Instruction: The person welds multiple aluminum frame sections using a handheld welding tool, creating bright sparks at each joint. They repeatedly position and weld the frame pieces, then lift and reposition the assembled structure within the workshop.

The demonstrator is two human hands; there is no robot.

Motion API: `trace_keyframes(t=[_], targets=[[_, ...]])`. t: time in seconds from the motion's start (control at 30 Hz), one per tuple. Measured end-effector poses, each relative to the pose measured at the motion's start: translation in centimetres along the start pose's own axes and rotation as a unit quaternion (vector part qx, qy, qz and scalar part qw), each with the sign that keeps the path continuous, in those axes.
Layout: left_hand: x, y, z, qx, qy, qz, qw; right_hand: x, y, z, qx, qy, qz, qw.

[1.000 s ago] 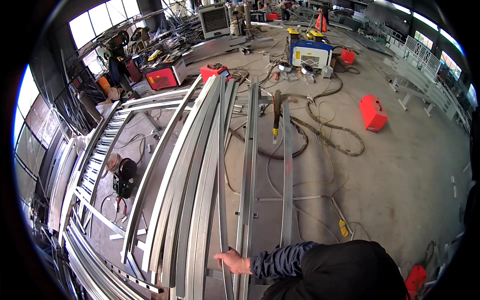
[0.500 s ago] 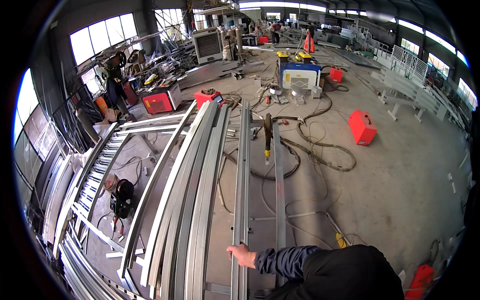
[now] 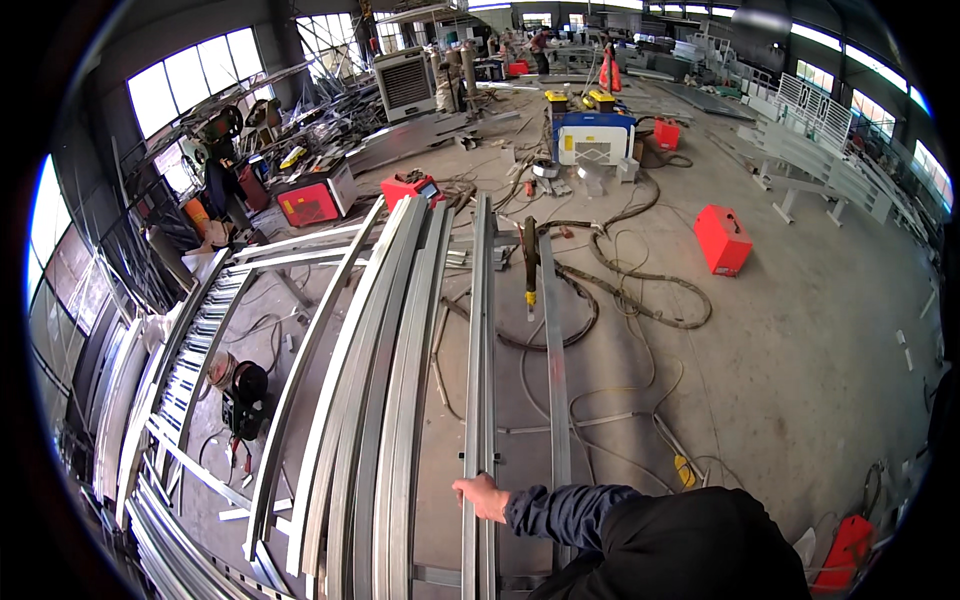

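Observation:
My right hand (image 3: 482,497) reaches in from the lower right in a dark blue sleeve (image 3: 565,515). Its fingers are closed over a long galvanized metal rail (image 3: 478,370) that runs away from me. Small dark pieces (image 3: 497,457) stick out from the rail's sides just beyond the hand. Left of it lies a bundle of long metal profiles (image 3: 385,400). On the right, a single metal bar (image 3: 555,380) runs alongside, with a brown-wrapped, torch-like tool (image 3: 530,268) with a yellow collar beside its far part. My left hand is out of view.
Hoses and cables (image 3: 660,315) loop over the floor. A red box (image 3: 722,240) stands at the right, a blue and white machine (image 3: 595,140) farther back. A slatted metal frame (image 3: 195,345) and a dark machine (image 3: 243,395) are at the left. People stand far off.
My right hand has shifted slightly away from me along the rail, closer to the small dark pieces. The whole view has tilted a little; the rail and bundle look otherwise the same.

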State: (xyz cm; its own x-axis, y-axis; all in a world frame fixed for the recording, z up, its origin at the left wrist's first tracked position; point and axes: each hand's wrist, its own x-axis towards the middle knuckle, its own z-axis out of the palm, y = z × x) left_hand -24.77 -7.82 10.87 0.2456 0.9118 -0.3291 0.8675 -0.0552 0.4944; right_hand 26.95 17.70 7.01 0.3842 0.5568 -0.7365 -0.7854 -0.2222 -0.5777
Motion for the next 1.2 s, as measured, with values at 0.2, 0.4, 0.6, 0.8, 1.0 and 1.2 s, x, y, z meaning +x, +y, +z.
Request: trace_keyframes(t=[0.2,0.4,0.6,0.8,1.0,1.2], targets=[[0.7,3.4,-2.6,0.113,-0.045,-0.026,0.992,-2.6,-3.1,1.4,-0.032,0.008,0.015,0.999],[2.0,4.9,-0.9,0.073,0.027,0.041,0.996,1.9,-2.0,-0.3,0.035,-0.003,-0.006,0.999],[3.6,7.8,-1.9,-0.005,0.017,-0.023,1.0,4.0,0.2,-3.2,-0.336,0.029,-0.149,0.93],[4.4,9.0,-1.8,0.057,0.151,0.021,0.987,-8.7,-1.1,-4.9,-0.633,-0.151,-0.471,0.596],[2.8,8.0,1.4,0.054,0.192,-0.062,0.978,-11.4,2.7,-2.1,-0.694,-0.414,-0.495,0.319],[3.6,7.8,2.7,0.068,0.215,-0.074,0.971,-9.5,5.7,0.8,-0.682,-0.51,-0.459,0.254]])
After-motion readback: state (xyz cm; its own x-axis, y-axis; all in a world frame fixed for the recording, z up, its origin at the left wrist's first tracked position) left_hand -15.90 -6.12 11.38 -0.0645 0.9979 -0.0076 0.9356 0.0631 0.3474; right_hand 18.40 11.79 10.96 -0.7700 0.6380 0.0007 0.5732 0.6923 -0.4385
